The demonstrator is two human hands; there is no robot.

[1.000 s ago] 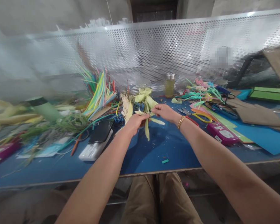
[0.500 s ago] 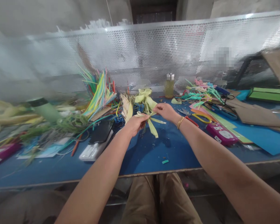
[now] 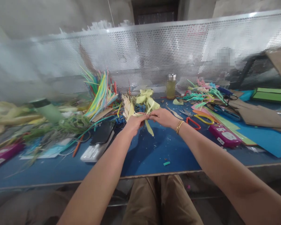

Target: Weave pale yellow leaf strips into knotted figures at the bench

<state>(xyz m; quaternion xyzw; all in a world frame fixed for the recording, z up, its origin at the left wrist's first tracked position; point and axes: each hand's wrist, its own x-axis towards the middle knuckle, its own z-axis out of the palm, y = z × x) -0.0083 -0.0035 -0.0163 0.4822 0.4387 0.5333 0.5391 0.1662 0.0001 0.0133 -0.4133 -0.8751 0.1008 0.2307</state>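
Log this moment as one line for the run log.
left hand: grips pale yellow strips | right hand: pinches same strips | below: blue table

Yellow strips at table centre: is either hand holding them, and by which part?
Both. The left hand and right hand pinch the yellow strips together at their upper ends, and a loose tail hangs down between the hands.

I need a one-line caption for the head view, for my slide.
Left hand and right hand pinch pale yellow-green paper strips above the blue table.
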